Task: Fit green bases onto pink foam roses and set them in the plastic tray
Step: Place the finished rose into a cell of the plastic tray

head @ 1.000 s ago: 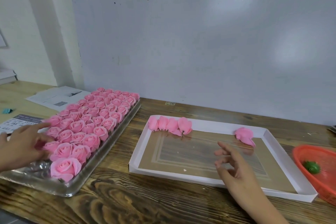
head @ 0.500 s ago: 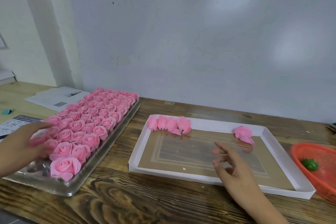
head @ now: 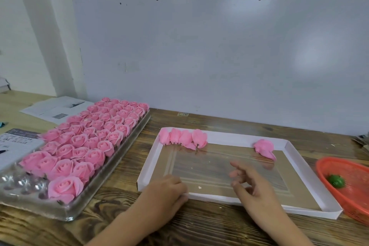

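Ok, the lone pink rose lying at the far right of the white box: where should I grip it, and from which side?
Take the lone pink rose by its rounded petal body, pinching across the sides from above. It lies tipped on its side near the white box far rim, apart from the other roses, so its sides look clear. The right hand is nearest; whether its underside is exposed I cannot tell.

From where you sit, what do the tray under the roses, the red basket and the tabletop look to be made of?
The tray under the pink roses looks like thin clear plastic: see-through, glossy, with moulded cups. The red basket seems to be plastic mesh, matte, with fine holes. The tabletop looks like dark-stained wood with bold grain, though it could be a printed laminate.
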